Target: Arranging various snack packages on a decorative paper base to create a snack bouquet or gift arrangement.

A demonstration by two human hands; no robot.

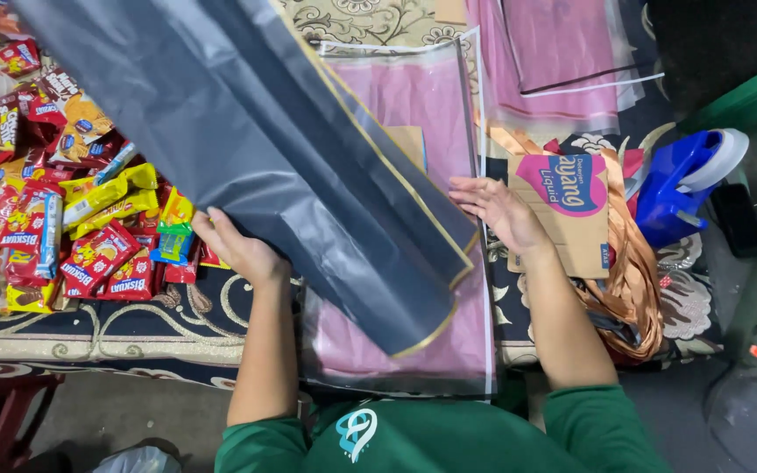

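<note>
Both hands (238, 250) (497, 210) apparently hold a dark wrapping sheet (247, 123) over pink sheets (422, 105).

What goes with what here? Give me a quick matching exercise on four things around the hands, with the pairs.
Things:
1. dark sheet
2. snack packs
3. tape dispenser
4. cardboard piece

Places or colours:
A. blue, at far right
B. under the right hand
C. gold-edged, held up by the left hand
D. red and yellow, piled at left

Pairs: 1-C, 2-D, 3-A, 4-B
</note>
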